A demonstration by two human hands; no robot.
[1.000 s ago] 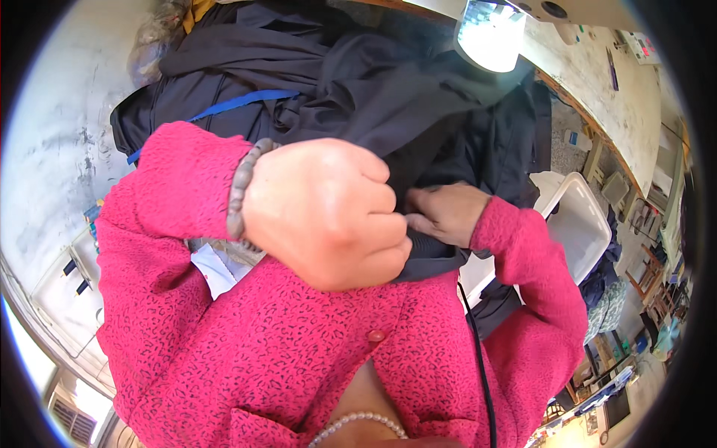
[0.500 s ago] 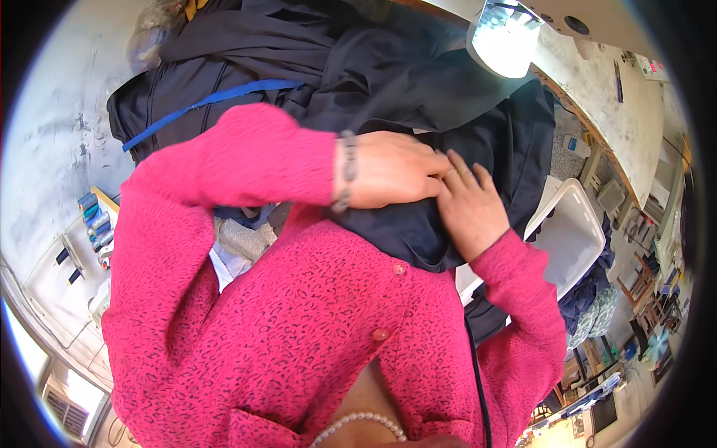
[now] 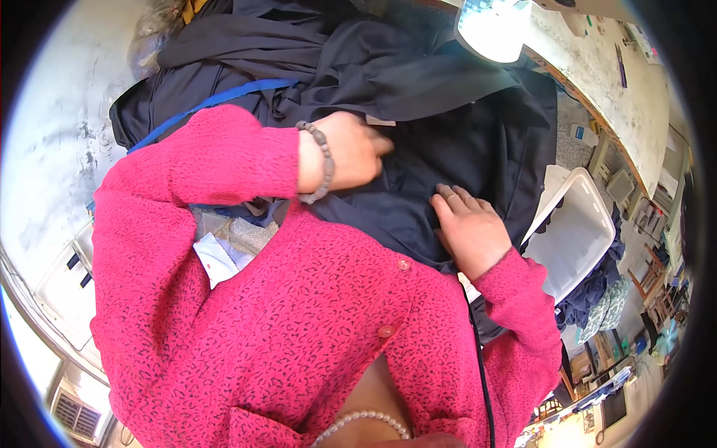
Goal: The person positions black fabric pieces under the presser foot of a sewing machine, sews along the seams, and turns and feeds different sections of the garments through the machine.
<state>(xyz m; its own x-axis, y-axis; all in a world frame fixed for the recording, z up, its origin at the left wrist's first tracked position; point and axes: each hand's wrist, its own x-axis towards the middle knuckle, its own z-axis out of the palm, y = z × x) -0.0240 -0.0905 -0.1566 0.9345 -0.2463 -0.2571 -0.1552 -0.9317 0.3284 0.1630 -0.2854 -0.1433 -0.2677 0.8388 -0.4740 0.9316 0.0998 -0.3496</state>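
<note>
Dark navy fabric point(image 3: 470, 157) lies spread in loose folds in front of me and over my lap. My left hand point(image 3: 347, 153), with a beaded bracelet at the wrist, is closed on this fabric left of the middle. Its fingers curl inward, and the fingertips are partly hidden. A small pale label point(image 3: 381, 121) shows at a fold just beyond those fingers. Palm down, my right hand point(image 3: 474, 228) rests flat on the fabric's near right part, fingers stretched out and holding nothing.
A bright lamp point(image 3: 494, 30) hangs over the far side of the fabric. Blue tape point(image 3: 216, 98) runs along the fabric at the left. To the right stand a white plastic bin point(image 3: 579, 239) and a pale worktable point(image 3: 631, 97) with a dark slim tool point(image 3: 621, 66) on it.
My left hand has moved left, away from my right hand, and its fingers have curled. My right hand has shifted slightly down and lies flatter. More of the fabric between them shows.
</note>
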